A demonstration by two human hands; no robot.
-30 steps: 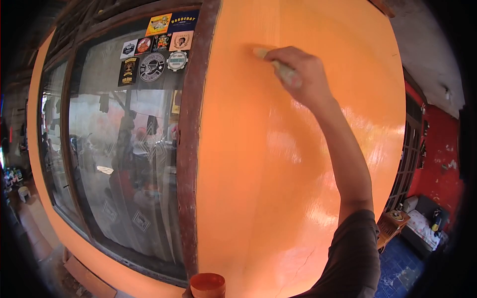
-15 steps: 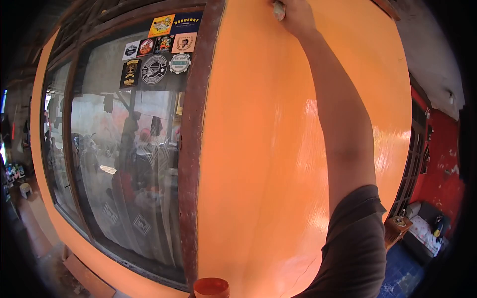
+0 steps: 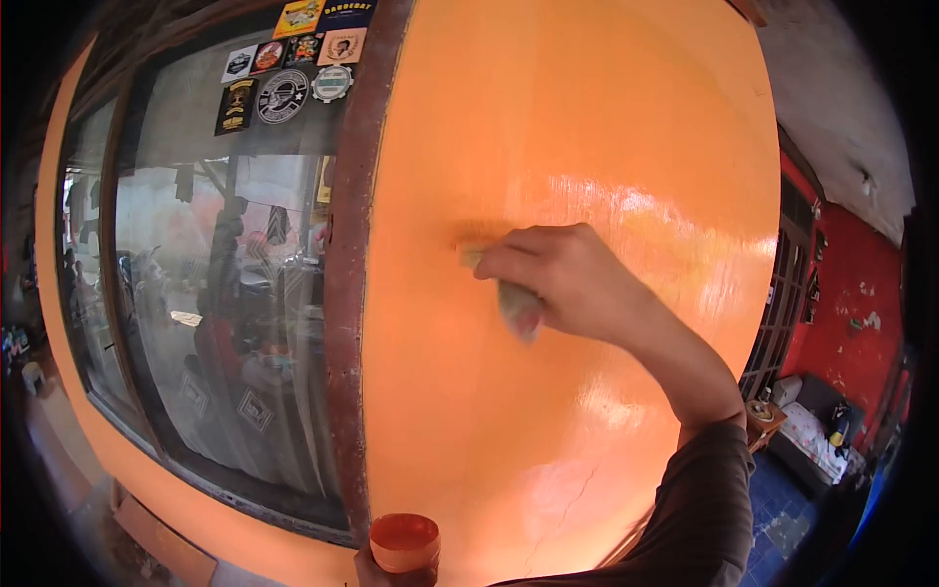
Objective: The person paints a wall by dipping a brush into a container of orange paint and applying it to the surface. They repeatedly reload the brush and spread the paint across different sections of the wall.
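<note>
My right hand (image 3: 553,269) is closed around a paintbrush (image 3: 518,311), its handle pointing down and its head against the orange wall (image 3: 469,391). The brush is somewhat blurred. At the bottom of the view, my left hand (image 3: 370,569) holds an orange cup (image 3: 405,540) with orange paint inside, close to the lower end of the brown window frame (image 3: 347,391). Only part of that hand shows beside the cup. Wet, shiny streaks cover the wall around my right arm.
Left of the frame is a glass window (image 3: 225,293) with stickers (image 3: 284,96) at its top. A red wall (image 3: 851,293), a sofa (image 3: 807,430) and a small wooden table (image 3: 765,421) stand at the right. A board (image 3: 161,538) lies at the lower left.
My right hand has come down from the top of the wall to its middle with the brush. The cup and part of my left hand show more, and the view has shifted slightly.
</note>
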